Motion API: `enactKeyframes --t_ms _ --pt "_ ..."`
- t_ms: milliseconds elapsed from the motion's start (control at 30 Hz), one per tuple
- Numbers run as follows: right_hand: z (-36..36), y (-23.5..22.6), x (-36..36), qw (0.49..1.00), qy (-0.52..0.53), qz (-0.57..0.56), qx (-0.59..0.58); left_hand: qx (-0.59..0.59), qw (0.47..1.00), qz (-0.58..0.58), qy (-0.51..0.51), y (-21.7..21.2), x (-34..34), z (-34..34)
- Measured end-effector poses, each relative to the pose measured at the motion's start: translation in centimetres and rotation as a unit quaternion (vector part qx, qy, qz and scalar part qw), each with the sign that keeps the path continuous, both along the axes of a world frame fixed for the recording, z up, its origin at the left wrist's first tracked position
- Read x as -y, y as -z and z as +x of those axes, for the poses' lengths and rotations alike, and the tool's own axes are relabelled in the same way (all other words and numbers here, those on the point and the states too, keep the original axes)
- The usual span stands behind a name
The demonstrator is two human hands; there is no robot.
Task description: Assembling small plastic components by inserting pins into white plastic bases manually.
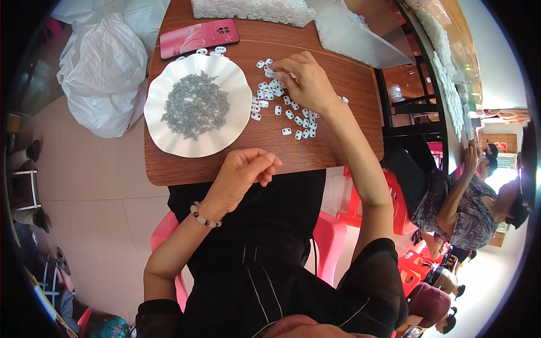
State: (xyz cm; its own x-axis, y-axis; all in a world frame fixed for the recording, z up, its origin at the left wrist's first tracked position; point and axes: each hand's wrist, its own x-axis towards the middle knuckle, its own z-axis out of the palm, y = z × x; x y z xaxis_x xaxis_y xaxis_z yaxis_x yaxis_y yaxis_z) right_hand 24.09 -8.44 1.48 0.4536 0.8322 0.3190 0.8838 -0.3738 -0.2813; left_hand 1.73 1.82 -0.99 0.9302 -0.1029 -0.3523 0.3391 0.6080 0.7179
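My left hand (242, 172), with a beaded bracelet (204, 215) at its wrist, hovers by the table's near edge. Its fingers are curled and the thumb meets the forefinger; whatever they hold is too small to make out. Further off, my right hand (307, 81) reaches down to a scatter of small white two-holed plastic pieces (272, 89). Thumb and forefinger come together at the pieces' far side; I cannot make out what is between them. Left of the pieces stands a white wavy-rimmed plate (160, 141) with a heap of small grey-clear cylindrical pieces (197, 105).
A pink phone (198, 38) lies beyond the plate on the brown wooden table (338, 149). White pieces are piled (253, 10) at the far edge, beside a white tray (344, 36). A white plastic sack (101, 79) stands left. People sit along the right.
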Motion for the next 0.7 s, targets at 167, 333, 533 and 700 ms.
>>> enactKeyframes --t_ms 167,333,533,700 --pt "0.2 0.4 -1.1 1.000 0.000 -0.003 0.006 0.008 1.000 -0.013 0.001 0.2 0.0 0.0" --pt "1.1 -1.9 -2.4 0.997 -0.019 0.069 -0.039 0.004 1.000 -0.014 -0.002 0.4 -0.2 -0.1" --pt "7.2 -9.8 -5.3 0.983 0.009 0.171 -0.060 0.015 1.000 0.000 0.000 0.3 0.0 0.0" --pt "15.5 -13.4 -10.8 0.978 0.153 0.021 -0.141 0.015 1.000 0.008 0.008 0.4 0.0 0.1"
